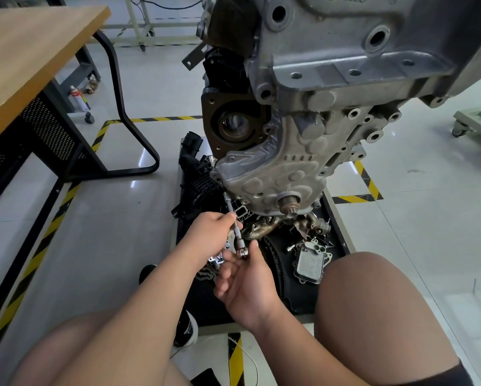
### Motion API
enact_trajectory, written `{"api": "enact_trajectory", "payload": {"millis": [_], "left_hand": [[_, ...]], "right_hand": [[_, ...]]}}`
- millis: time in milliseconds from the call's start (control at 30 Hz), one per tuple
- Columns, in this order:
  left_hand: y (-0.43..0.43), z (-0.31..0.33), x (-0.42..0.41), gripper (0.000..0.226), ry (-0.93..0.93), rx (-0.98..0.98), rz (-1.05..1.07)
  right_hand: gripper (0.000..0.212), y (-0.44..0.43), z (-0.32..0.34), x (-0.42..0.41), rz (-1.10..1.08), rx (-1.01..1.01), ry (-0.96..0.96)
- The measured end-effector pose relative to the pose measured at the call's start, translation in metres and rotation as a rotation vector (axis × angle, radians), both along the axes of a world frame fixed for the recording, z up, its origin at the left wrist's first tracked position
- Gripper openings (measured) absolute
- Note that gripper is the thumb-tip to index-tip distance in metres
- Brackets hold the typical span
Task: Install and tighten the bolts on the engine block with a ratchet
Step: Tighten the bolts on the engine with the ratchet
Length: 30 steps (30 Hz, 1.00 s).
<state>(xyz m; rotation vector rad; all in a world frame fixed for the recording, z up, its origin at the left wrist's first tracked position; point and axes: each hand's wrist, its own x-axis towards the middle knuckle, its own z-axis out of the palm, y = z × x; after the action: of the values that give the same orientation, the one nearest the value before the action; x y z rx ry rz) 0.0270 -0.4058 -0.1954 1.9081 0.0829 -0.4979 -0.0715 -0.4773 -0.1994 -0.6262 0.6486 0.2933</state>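
Ratchet (236,228) held centre frame, just below engine block (317,112).
I see my left hand (208,235) pinching its shaft; right hand (247,288) fingertips pinch its lower end.

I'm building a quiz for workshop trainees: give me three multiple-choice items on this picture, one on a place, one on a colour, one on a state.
1. Where is the spray can? A on the tabletop; B on the floor by the table legs; C in the parts tray.
2. What colours is the floor tape? A red and white; B yellow and black; C plain blue.
3. What is the left hand doing? A gripping the ratchet shaft; B lying flat on the floor; C resting on a knee.
Key: 1 B, it stands beside the dark frame; 2 B, the stripes show; 3 A, it curls round the shaft, the right hand holding the head.
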Motion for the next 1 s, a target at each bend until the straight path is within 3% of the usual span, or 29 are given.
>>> {"api": "enact_trajectory", "payload": {"millis": [200,367,633,767,900,1000], "left_hand": [[0.0,0.003,-0.001,0.037,0.06,0.007,-0.062],[-0.001,0.004,-0.003,0.029,-0.085,0.051,-0.029],[0.002,0.004,-0.003,0.038,-0.148,0.112,-0.004],[0.004,0.004,-0.002,0.037,-0.159,0.152,-0.005],[0.005,0.005,-0.001,0.039,-0.161,0.18,-0.011],[0.004,0.006,-0.002,0.036,-0.183,0.228,-0.036]], "right_hand": [[0.066,-0.002,0.004,0.0,0.0,0.232,0.03],[0.069,0.0,0.011,-0.002,0.065,0.244,0.026],[0.071,0.004,0.008,-0.001,0.129,0.032,0.026],[0.059,0.007,0.003,-0.001,0.11,-0.112,0.019],[0.041,0.004,-0.002,-0.004,0.093,-0.475,-0.049],[0.038,0.002,-0.006,-0.006,0.079,-0.779,-0.075]]}}
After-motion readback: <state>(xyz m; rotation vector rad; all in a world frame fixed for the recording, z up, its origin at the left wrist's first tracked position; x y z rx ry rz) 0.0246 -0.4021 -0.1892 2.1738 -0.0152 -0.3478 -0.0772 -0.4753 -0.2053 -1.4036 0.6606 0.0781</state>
